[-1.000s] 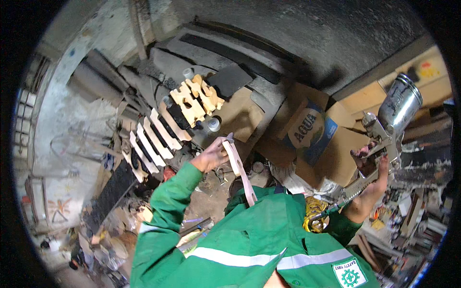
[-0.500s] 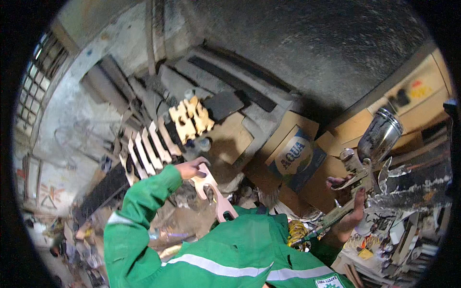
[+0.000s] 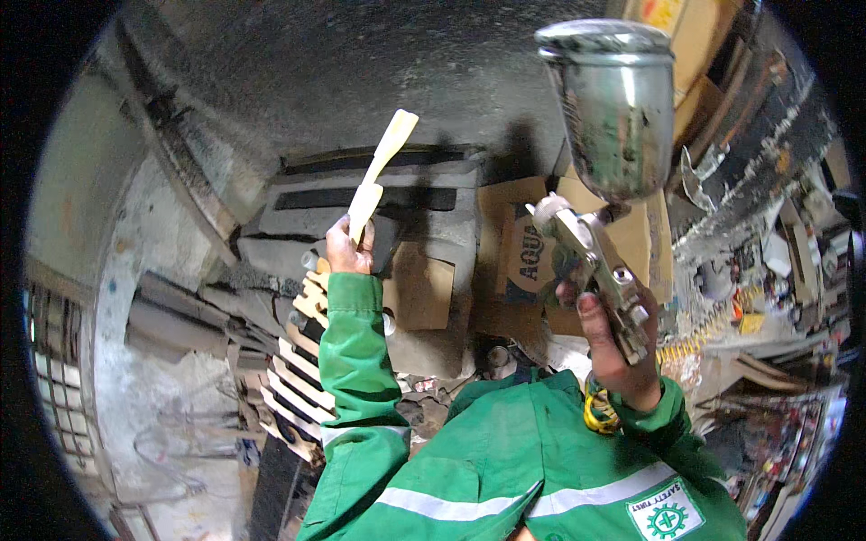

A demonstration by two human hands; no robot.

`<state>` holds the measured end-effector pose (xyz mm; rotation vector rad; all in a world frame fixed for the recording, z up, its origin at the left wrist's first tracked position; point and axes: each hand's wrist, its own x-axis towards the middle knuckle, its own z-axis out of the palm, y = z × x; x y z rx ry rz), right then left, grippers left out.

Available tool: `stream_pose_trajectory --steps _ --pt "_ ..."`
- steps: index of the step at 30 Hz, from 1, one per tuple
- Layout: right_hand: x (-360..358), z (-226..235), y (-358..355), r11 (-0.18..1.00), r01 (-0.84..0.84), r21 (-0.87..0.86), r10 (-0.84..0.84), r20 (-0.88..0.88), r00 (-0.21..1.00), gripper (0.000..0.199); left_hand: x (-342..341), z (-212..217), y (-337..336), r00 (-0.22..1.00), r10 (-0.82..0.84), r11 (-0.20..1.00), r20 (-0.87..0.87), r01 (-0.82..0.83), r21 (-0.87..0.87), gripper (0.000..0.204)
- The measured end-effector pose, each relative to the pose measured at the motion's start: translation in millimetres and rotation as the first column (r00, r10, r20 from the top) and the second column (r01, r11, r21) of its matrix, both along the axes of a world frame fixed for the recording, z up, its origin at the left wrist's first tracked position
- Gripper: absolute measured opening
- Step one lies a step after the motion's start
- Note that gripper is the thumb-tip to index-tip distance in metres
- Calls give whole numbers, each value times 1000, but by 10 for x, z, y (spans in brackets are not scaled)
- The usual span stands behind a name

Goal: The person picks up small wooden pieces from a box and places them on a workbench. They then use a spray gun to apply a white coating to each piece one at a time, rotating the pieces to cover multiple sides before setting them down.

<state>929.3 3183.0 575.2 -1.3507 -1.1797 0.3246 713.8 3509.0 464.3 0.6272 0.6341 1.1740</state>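
My left hand [image 3: 350,251] is closed around the lower end of a pale, curved wooden cut-out piece [image 3: 377,173]. The piece is held up at arm's length, tilted and seen nearly edge-on. In my right hand [image 3: 618,347] is a metal spray gun [image 3: 603,261], its handle in my palm. A large silver cup [image 3: 618,113] stands on top of the gun, close to the camera. The gun's nozzle end is apart from the wooden piece. Whether any fingers press the trigger is hard to see.
Several similar pale pieces [image 3: 299,386] stand in a row beside my left forearm. Beyond lie a cardboard sheet [image 3: 428,293] and a printed cardboard box [image 3: 519,257] near a dark wall. A yellow coiled hose [image 3: 695,341] and clutter sit at the right.
My left hand has lifted the wooden piece up and away from my body and turned it. My right hand has raised the spray gun and brought it inward. The view has turned.
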Motion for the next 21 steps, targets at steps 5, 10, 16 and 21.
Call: stream_pose_trajectory --steps 5,10,16,21 --pt "-87 55 68 994 108 -23 -107 60 993 39 174 21 33 999 14 996 -48 -18 -88 25" --pt "-324 166 78 997 21 -77 -29 -105 994 18 294 110 17 995 54 997 -87 -58 -52 24" --pt "-183 270 189 998 56 -27 -59 -117 991 17 220 155 -33 992 -73 997 -102 74 6 23" --pt "34 293 187 991 108 -74 -120 -177 977 18 215 182 -100 992 -11 999 -128 4 -51 23"
